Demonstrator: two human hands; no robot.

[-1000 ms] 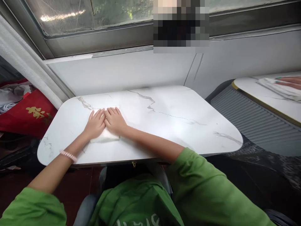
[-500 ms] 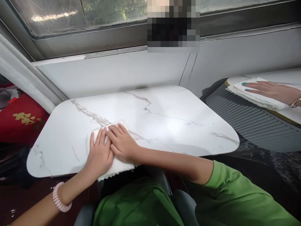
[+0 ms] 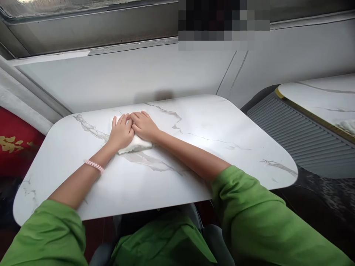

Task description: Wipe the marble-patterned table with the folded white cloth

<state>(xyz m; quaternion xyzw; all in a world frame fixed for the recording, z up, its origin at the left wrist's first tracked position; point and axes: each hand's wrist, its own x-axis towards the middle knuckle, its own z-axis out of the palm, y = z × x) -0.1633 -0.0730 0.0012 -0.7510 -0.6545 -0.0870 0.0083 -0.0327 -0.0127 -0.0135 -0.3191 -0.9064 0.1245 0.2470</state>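
A folded white cloth point(image 3: 135, 145) lies on the white marble-patterned table point(image 3: 166, 188), towards its far side. My left hand point(image 3: 122, 130) rests flat on the cloth's left part, fingers stretched forward and a little apart. Pressed down beside it, my right hand point(image 3: 144, 126) covers the cloth's right part with its fingers extended. The two hands touch at the thumbs and cover much of the cloth. Its near edge shows below them. A pink coiled band point(image 3: 94, 166) is around my left wrist.
A white wall point(image 3: 111, 81) stands behind the table, under a window frame point(image 3: 97, 31). Right of it is another marble-patterned table point(image 3: 318, 90) with a ribbed grey side point(image 3: 299, 136). A red item with gold marks point(image 3: 19, 155) is at the left, a grey chair point(image 3: 217, 240) below.
Both hands have pushed the cloth forward, away from the table's near edge. The view has tilted down. The other person's hand on the right table has left the view.
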